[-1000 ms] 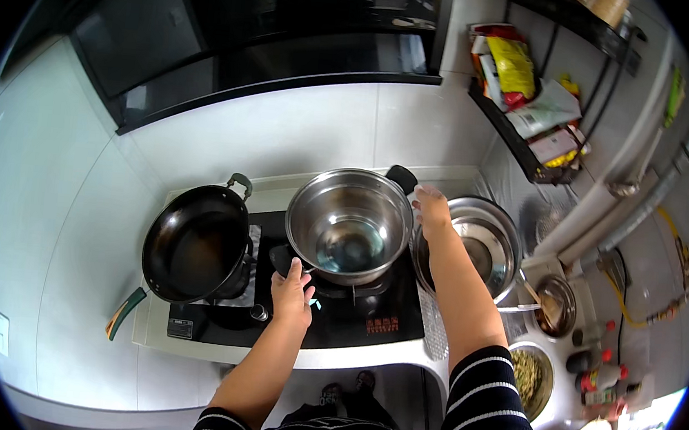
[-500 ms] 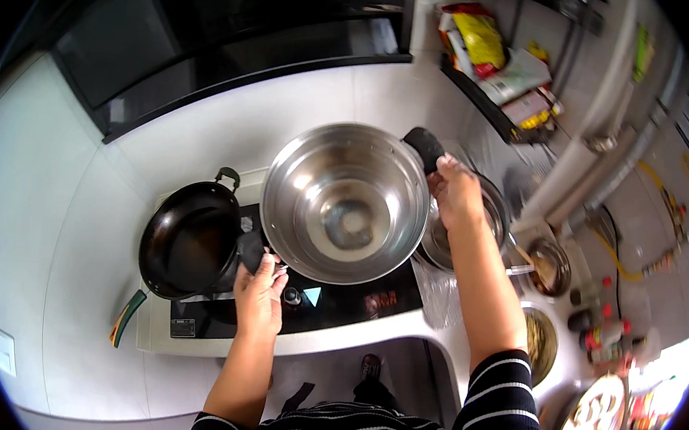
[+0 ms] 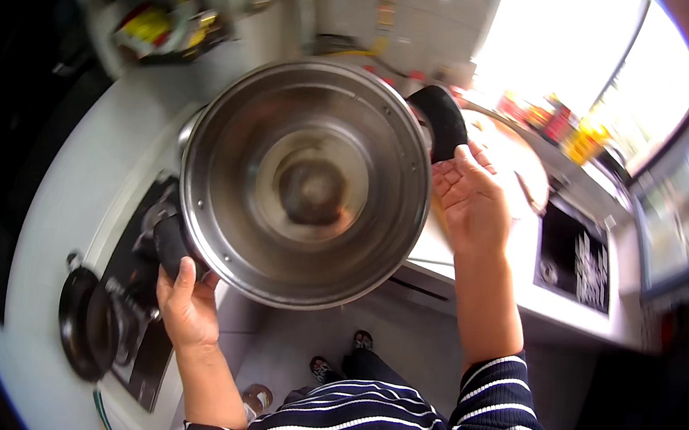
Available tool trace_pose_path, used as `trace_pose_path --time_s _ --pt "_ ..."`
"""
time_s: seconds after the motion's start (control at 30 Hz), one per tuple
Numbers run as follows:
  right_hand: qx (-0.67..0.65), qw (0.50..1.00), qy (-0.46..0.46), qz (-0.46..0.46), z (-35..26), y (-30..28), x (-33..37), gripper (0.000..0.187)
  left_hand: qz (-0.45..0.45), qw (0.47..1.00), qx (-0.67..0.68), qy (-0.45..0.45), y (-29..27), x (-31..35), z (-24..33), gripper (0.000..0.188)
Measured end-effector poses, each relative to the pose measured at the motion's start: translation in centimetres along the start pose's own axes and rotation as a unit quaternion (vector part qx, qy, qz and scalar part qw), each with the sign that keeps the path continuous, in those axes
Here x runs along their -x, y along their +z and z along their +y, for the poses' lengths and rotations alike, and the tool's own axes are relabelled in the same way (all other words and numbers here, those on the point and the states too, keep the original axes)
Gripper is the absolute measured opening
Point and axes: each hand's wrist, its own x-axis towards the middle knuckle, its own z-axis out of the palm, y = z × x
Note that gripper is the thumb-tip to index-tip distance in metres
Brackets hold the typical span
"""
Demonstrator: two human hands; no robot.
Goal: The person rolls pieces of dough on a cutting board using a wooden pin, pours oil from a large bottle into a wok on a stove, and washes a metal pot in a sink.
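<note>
A wide, deep stainless steel pot (image 3: 241,132) hangs between my two hands, its mouth facing up toward me. A little clear liquid seems to lie over its bottom, around a dull round patch. My left hand (image 3: 189,304) is closed on the black handle (image 3: 168,241) at the pot's lower left. On the opposite side, my right hand (image 3: 473,198) grips the other black handle (image 3: 444,124), thumb against its lower end and fingers partly beneath. The pot hides much of the counter behind it.
At the left, a black wok (image 3: 87,324) sits by the dark cooktop (image 3: 158,362). A dark sink (image 3: 556,233) with a rack is set into the white counter at the right. Bottles (image 3: 557,123) line the window ledge. Packets (image 3: 152,26) fill a shelf at upper left.
My body has turned right, away from the cooktop toward the sink side. The pot has come along in both hands, off the cooktop, and appears larger and closer.
</note>
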Motion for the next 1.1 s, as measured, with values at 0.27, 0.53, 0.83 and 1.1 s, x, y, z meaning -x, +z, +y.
trace_pose_path --time_s 0.27,0.53,0.83,1.1 --pt "0.053 0.966 -0.085 0.238 -17.5 -22.7 13.0 0.026 -0.208 0.961 -0.024 -0.183 18.2 12.3 -9.6 0.031" --pt "0.061 0.872 -0.092 0.477 -29.1 -45.0 21.3 0.014 -0.312 0.876 -0.044 -0.364 35.7 24.5 -24.4 0.029" --pt "0.060 0.840 -0.040 0.537 -38.2 -61.7 16.7 0.019 -0.345 0.776 -0.143 -0.508 52.1 27.7 -36.4 0.050" --pt "0.030 0.835 -0.050 0.548 -40.6 -70.5 12.0 0.029 -0.420 0.743 -0.212 -0.476 59.5 26.4 -45.1 0.027"
